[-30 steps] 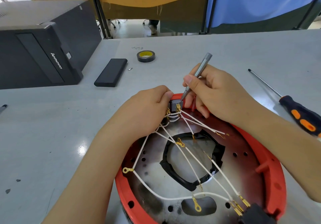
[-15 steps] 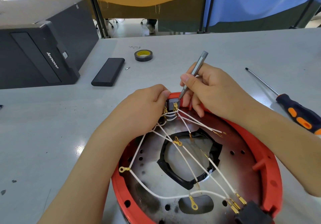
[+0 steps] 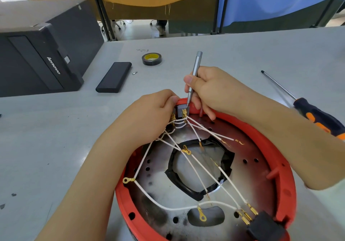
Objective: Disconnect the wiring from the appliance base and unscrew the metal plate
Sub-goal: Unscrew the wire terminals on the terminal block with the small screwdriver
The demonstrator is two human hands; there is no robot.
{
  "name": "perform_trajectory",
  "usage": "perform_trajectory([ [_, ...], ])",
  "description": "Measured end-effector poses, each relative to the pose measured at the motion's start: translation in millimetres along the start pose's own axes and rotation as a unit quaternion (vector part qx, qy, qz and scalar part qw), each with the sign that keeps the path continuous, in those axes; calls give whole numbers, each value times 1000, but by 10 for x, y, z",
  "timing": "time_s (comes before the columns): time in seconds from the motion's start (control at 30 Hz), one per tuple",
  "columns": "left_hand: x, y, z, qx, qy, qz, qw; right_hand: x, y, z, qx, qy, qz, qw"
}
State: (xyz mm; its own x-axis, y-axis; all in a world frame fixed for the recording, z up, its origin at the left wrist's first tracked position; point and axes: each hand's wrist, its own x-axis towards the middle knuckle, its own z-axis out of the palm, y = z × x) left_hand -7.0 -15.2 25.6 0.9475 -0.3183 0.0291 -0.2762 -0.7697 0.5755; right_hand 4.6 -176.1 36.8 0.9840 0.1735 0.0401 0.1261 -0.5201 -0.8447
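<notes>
A round red appliance base lies on the grey table, with a scorched metal plate inside it. White wires with brass terminals cross the plate to a small grey switch block at the far rim. My left hand pinches that block from the left. My right hand grips a thin silver precision screwdriver, nearly upright, with its tip on the block's top. A black connector sits at the near right rim.
An orange-and-black screwdriver lies at the right. A roll of black tape, a flat black case and a tiny screw bit lie behind the base. A black computer tower stands far left.
The silver screwdriver has swung from a rightward lean to nearly upright as my right hand turned. My left hand stays on the switch block.
</notes>
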Motion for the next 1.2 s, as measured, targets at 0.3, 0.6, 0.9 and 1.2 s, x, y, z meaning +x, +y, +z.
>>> perform_trajectory([
  [0.3, -13, 11, -9, -14, 3, 3, 1000, -158, 20, 20, 26, 87, -87, 992],
  [0.6, -2, -1, -1, -2, 6, 5, 1000, -144, 8, 38, -24, 73, -81, 994],
  [0.9, 1, -5, 9, -6, 9, 2, 1000, -8, -73, 31, -67, 29, -30, 997],
  [1.2, -4, -7, -4, -4, 3, 3, 1000, -119, 23, 44, 35, 90, -67, 993],
])
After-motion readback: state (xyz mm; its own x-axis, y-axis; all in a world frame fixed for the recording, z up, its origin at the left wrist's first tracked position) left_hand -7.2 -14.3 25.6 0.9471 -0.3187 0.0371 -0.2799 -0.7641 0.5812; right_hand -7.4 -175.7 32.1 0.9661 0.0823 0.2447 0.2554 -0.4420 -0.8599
